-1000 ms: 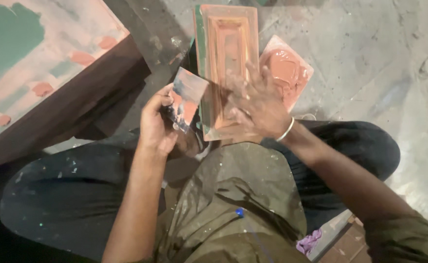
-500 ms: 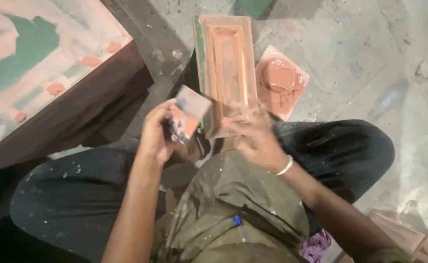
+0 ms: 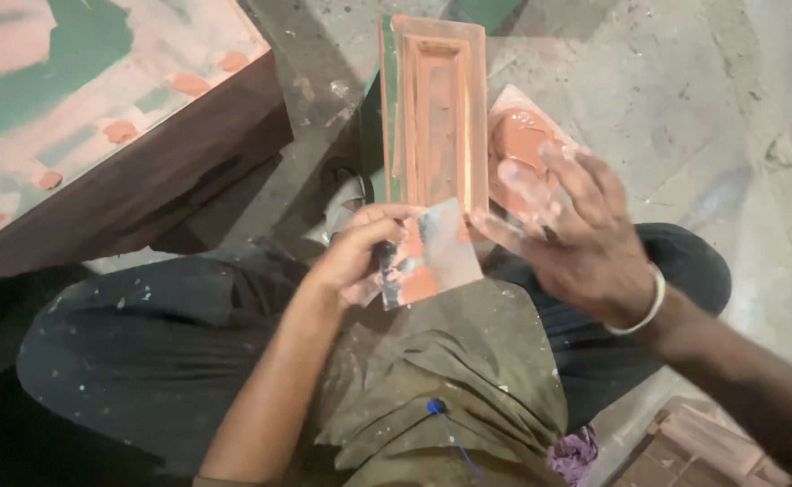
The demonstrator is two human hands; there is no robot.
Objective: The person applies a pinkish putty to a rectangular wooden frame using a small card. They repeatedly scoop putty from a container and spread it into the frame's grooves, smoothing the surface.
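Note:
I sit on the floor with a long orange-coated wooden panel (image 3: 436, 108) lying lengthwise in front of my lap. My left hand (image 3: 360, 257) grips the handle of a flat metal putty knife (image 3: 441, 257) smeared with orange paste, its blade over the panel's near end. My right hand (image 3: 585, 239), fingers spread and paste-stained, hovers just right of the blade, holding nothing. A white bangle (image 3: 650, 302) circles its wrist. Behind that hand lies a square tile (image 3: 522, 135) with a heap of orange putty.
A large board (image 3: 98, 99) patched with green and orange filler stands on a dark base at the left. Concrete floor (image 3: 684, 117) stretches to the right. Stacked orange pieces (image 3: 693, 451) and a purple rag (image 3: 572, 451) lie at the lower right.
The putty knife has swung from my left side to the panel's near end. My right hand has lifted off the panel and moved right with spread fingers.

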